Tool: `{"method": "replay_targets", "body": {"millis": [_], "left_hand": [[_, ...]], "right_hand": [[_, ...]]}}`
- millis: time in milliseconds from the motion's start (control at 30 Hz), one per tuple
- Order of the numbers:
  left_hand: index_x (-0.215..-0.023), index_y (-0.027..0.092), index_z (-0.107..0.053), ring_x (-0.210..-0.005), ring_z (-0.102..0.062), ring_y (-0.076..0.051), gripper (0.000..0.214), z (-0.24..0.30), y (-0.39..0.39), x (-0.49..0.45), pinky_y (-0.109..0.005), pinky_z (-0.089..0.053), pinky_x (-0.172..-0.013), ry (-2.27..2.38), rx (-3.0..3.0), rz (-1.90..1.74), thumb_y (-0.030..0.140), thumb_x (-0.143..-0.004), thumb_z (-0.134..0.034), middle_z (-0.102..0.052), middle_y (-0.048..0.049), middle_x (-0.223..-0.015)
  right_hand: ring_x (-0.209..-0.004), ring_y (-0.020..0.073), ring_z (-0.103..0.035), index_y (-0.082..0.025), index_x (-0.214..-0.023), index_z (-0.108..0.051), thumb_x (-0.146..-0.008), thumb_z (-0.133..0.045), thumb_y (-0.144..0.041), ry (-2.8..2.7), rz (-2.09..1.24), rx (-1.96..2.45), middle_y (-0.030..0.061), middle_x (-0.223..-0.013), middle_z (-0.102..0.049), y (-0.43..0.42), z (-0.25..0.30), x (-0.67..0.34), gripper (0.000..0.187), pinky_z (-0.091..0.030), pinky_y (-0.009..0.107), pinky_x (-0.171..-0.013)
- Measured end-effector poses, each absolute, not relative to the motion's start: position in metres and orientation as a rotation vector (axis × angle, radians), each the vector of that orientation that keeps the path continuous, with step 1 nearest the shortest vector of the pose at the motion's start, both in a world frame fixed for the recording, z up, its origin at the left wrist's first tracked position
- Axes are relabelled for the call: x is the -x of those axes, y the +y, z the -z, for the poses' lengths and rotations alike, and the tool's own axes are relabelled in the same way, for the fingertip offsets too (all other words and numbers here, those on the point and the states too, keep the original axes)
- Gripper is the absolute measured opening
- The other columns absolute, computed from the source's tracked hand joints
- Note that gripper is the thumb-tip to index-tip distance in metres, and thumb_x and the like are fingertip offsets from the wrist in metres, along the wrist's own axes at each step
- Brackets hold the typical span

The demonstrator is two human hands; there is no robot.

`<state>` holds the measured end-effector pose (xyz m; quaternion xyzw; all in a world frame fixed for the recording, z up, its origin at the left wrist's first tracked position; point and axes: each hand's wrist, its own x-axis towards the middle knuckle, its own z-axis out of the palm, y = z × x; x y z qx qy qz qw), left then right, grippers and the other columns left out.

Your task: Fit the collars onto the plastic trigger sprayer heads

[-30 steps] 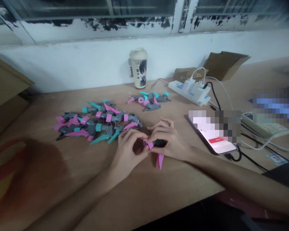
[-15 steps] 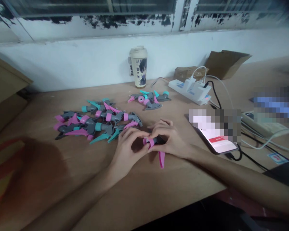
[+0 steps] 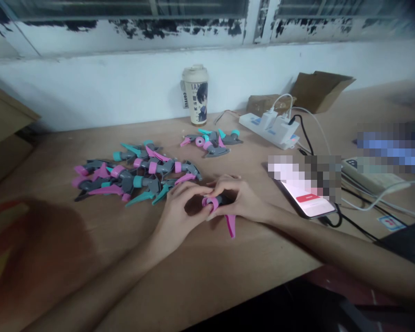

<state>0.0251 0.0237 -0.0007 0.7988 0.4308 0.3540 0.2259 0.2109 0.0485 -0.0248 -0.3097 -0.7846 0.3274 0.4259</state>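
Observation:
Both my hands meet at the middle of the wooden table (image 3: 207,272) around one grey spray-trigger head (image 3: 222,201). My right hand (image 3: 242,203) is wrapped round its grey body, and the pink trigger lever (image 3: 230,225) hangs down below it. My left hand (image 3: 181,213) pinches the pink nozzle cap (image 3: 210,204) at the head's end. Just left of my hands lies a pile of several more trigger heads (image 3: 134,173) in grey, pink and teal. A smaller group of trigger heads (image 3: 212,139) lies farther back.
A lidded paper cup (image 3: 195,95) stands by the wall. A white power strip (image 3: 269,130) with chargers and cables runs to the right, beside a lit phone (image 3: 307,198). Cardboard boxes (image 3: 320,91) sit at back right and a box (image 3: 3,124) at far left.
The view has shifted slightly, so everything sits a little left and higher. My hands stay on the same trigger head, with the left fingers moved a little around the pink cap.

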Motion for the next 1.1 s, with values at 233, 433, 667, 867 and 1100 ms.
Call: {"method": "replay_targets", "body": {"millis": [233, 433, 667, 867, 1100], "left_hand": [[-0.088, 0.020, -0.060, -0.088, -0.059, -0.016, 0.019, -0.019, 0.030, -0.023, -0.029, -0.044, -0.081, 1.131, -2.076, -0.792, 0.020, -0.071, -0.067, -0.064, 0.0003, -0.093], [-0.091, 0.021, -0.062, -0.094, -0.058, -0.017, 0.015, -0.022, 0.026, -0.025, -0.030, -0.043, -0.083, 1.142, -2.025, -0.769, 0.022, -0.076, -0.062, -0.065, 0.0006, -0.097], [-0.086, 0.021, -0.063, -0.090, -0.059, -0.018, 0.014, -0.038, 0.023, -0.030, -0.033, -0.046, -0.082, 1.141, -1.966, -0.718, 0.017, -0.072, -0.063, -0.065, 0.0002, -0.093], [-0.083, 0.021, -0.062, -0.086, -0.058, -0.017, 0.013, -0.039, 0.026, -0.028, -0.032, -0.046, -0.080, 1.163, -2.007, -0.675, 0.017, -0.071, -0.064, -0.064, 0.0006, -0.091], [-0.090, 0.020, -0.060, -0.089, -0.057, -0.017, 0.012, -0.023, 0.027, -0.030, -0.032, -0.044, -0.082, 1.167, -2.020, -0.835, 0.021, -0.079, -0.058, -0.061, -0.0012, -0.092]], "right_hand": [[-0.084, 0.0174, -0.060, -0.023, -0.076, -0.065, -0.051, -0.083, -0.033, -1.915, -0.994, 0.759, -0.0009, -0.083, -0.066, 0.045, 0.020, -0.207, 0.032, -0.042, 0.037, -0.084], [-0.089, 0.0182, -0.060, -0.024, -0.078, -0.065, -0.054, -0.082, -0.034, -1.904, -0.887, 0.772, -0.0008, -0.086, -0.067, 0.042, 0.020, -0.206, 0.031, -0.041, 0.038, -0.086], [-0.087, 0.0173, -0.060, -0.025, -0.077, -0.063, -0.057, -0.081, -0.034, -1.937, -0.683, 0.756, -0.0026, -0.084, -0.068, 0.037, 0.018, -0.206, 0.029, -0.032, 0.044, -0.095], [-0.087, 0.0173, -0.060, -0.025, -0.075, -0.061, -0.058, -0.080, -0.036, -1.961, -0.589, 0.759, -0.0037, -0.079, -0.068, 0.037, 0.020, -0.204, 0.028, -0.029, 0.043, -0.097], [-0.082, 0.0161, -0.059, -0.023, -0.076, -0.061, -0.060, -0.080, -0.035, -1.911, -0.603, 0.818, -0.0017, -0.081, -0.066, 0.039, 0.020, -0.204, 0.027, -0.032, 0.041, -0.093]]}}
